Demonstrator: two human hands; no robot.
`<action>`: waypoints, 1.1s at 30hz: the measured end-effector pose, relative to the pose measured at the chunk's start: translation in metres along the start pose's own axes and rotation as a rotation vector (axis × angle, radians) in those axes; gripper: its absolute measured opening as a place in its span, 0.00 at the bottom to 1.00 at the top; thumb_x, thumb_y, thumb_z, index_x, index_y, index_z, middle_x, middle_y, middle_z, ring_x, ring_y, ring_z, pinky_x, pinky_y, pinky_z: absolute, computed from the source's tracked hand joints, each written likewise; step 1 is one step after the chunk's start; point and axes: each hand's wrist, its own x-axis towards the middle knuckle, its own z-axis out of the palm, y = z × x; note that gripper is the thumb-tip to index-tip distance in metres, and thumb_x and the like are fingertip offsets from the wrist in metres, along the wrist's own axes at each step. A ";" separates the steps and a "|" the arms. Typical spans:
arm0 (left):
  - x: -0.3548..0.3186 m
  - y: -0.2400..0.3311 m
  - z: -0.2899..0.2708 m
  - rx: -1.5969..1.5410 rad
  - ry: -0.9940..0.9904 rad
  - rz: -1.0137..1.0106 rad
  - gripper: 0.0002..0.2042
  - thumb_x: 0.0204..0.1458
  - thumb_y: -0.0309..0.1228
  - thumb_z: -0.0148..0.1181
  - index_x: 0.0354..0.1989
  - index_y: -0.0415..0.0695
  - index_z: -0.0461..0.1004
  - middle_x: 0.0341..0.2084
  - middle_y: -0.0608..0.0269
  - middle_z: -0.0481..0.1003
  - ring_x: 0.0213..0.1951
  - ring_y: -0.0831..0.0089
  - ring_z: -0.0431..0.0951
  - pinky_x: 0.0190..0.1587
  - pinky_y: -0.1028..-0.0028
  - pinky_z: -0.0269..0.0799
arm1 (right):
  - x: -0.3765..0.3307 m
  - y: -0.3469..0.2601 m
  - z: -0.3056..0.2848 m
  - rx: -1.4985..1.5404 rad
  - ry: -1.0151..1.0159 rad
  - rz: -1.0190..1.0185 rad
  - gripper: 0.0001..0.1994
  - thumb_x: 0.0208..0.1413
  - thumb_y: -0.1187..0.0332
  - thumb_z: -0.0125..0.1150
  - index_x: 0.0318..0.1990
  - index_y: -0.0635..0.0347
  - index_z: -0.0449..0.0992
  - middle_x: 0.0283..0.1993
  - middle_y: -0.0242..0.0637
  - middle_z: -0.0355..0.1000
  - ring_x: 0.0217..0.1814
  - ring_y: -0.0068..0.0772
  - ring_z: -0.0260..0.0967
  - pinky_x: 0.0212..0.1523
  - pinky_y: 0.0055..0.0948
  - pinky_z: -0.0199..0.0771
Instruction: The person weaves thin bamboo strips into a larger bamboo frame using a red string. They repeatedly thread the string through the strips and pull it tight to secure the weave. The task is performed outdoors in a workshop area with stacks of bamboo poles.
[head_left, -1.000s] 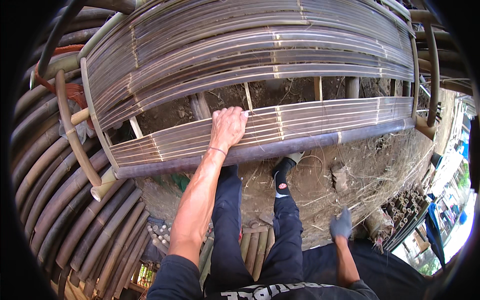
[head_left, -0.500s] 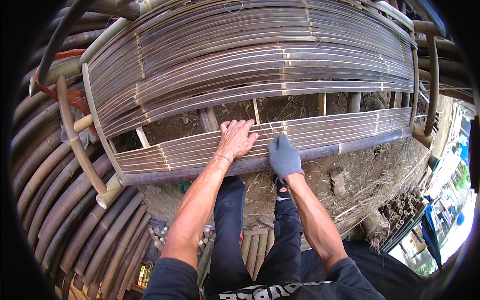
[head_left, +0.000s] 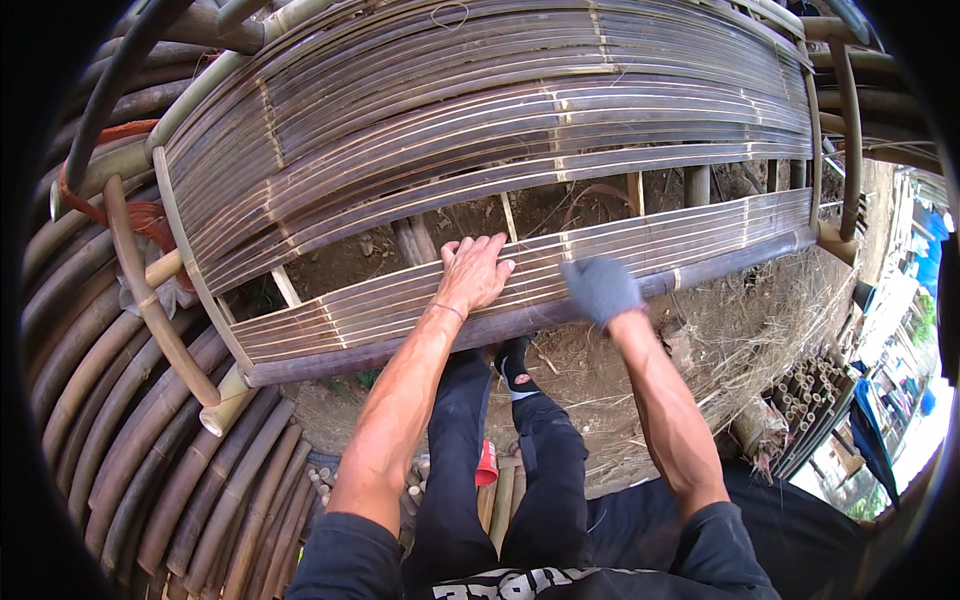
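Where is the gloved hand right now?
The gloved right hand rests on the lower band of bamboo slats, just right of the bare left hand.

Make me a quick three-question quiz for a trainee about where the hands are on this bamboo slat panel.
1. True or false: the left hand is bare and lies flat on the lower band of slats.
2. What does the right hand wear? A) nothing B) a grey glove C) a red mitten
3. What shows through the gap between the upper and lower slat bands?

Key
1. True.
2. B.
3. Bare soil and a few upright bamboo struts.
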 end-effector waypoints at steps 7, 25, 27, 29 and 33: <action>0.006 0.003 0.000 -0.004 0.020 0.003 0.22 0.59 0.41 0.55 0.61 0.48 0.68 0.46 0.56 0.75 0.52 0.56 0.71 0.61 0.48 0.52 | -0.023 -0.054 0.083 0.070 0.282 -0.480 0.10 0.58 0.67 0.51 0.33 0.60 0.77 0.29 0.51 0.76 0.32 0.54 0.77 0.32 0.51 0.76; -0.145 -0.049 -0.003 -0.302 1.082 -0.346 0.21 0.50 0.29 0.64 0.54 0.39 0.71 0.52 0.47 0.69 0.56 0.51 0.68 0.61 0.58 0.64 | -0.066 0.068 0.117 1.613 -0.019 0.315 0.12 0.66 0.64 0.50 0.30 0.55 0.74 0.32 0.28 0.69 0.30 0.21 0.64 0.36 0.27 0.68; -0.219 -0.099 -0.012 -0.203 1.268 -0.593 0.14 0.51 0.30 0.65 0.44 0.38 0.75 0.43 0.50 0.74 0.49 0.54 0.74 0.56 0.60 0.69 | -0.092 0.133 0.136 2.021 -0.119 -0.003 0.16 0.69 0.59 0.49 0.25 0.46 0.65 0.27 0.25 0.61 0.32 0.23 0.59 0.44 0.35 0.63; -0.315 -0.174 0.001 -0.468 1.500 -0.877 0.10 0.54 0.31 0.67 0.41 0.39 0.78 0.36 0.58 0.78 0.36 0.70 0.78 0.43 0.69 0.76 | -0.134 0.181 0.149 1.971 -0.001 0.538 0.20 0.68 0.54 0.49 0.21 0.46 0.61 0.21 0.24 0.58 0.27 0.24 0.57 0.37 0.38 0.60; -0.417 -0.258 -0.007 -0.572 1.457 -1.075 0.12 0.53 0.30 0.69 0.43 0.37 0.79 0.34 0.61 0.80 0.38 0.73 0.78 0.45 0.72 0.75 | -0.198 0.376 0.202 0.188 -0.270 0.962 0.15 0.60 0.55 0.55 0.45 0.53 0.80 0.30 0.41 0.77 0.33 0.49 0.74 0.43 0.46 0.75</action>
